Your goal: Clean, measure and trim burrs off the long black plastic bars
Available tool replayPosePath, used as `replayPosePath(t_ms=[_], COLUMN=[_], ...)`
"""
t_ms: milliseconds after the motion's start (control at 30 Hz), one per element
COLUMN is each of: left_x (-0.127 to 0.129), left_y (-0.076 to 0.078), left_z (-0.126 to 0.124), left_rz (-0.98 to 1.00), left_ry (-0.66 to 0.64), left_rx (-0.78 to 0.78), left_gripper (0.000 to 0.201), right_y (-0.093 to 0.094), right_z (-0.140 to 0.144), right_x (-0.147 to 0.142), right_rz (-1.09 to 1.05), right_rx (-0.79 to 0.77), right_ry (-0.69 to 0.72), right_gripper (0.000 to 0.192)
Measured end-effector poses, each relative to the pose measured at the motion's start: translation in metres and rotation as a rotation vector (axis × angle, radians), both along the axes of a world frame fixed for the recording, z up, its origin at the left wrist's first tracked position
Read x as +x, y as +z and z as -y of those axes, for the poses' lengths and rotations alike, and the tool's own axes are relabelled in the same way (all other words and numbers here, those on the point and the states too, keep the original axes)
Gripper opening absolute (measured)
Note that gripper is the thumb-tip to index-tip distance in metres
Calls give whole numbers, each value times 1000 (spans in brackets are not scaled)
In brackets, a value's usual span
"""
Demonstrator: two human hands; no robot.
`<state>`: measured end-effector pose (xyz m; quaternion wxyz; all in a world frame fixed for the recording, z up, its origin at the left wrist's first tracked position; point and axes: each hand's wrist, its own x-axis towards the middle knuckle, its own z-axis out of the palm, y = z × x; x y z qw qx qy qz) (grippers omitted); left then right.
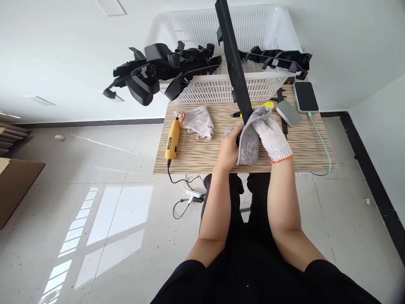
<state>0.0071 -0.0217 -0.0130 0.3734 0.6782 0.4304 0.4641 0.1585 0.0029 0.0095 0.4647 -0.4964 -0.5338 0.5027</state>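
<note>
A long black plastic trim piece point(234, 63) slants up from my hands, its far end passing over the white basket. Bare, my left hand point(229, 148) is closed around the near end of this piece, with the fingertips partly hidden. My right hand point(271, 136), in a white knit glove with an orange cuff edge, presses a grey cloth point(248, 147) against the same end. The cloth is folded over the piece and hangs down toward the table's front edge. Behind my hands lies a yellow-handled tool point(268, 105), partly covered.
A white basket point(202, 89) holds several black plastic parts point(152, 69) that jut over its rim. On the wood-striped table point(199, 158) are a yellow rotary tool point(172, 141), a loose glove point(198, 122), a caliper point(281, 96), a grey-green block point(288, 113) and a charging phone point(305, 97).
</note>
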Motion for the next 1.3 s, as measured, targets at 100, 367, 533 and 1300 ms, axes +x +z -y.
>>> replayPosePath(t_ms=[100,367,533,1300], left_x=[2,-2,-3,10], left_y=[0,-2,-7,-3], left_z=[-1,-2,-4,4], left_rz=[8,23,42,14], left_ry=[50,66,92,158], left_rx=[-12,-66,-67,-45], left_gripper=[38,11,7,16], right_y=[5,0,4,1], right_z=[5,7,8,7], right_x=[-3,-10,-12,3], right_rz=[-2,59,77,83], right_rx=[14,53,89,72], right_ry=[134,41,24,9], right_gripper=[36,35,29,36])
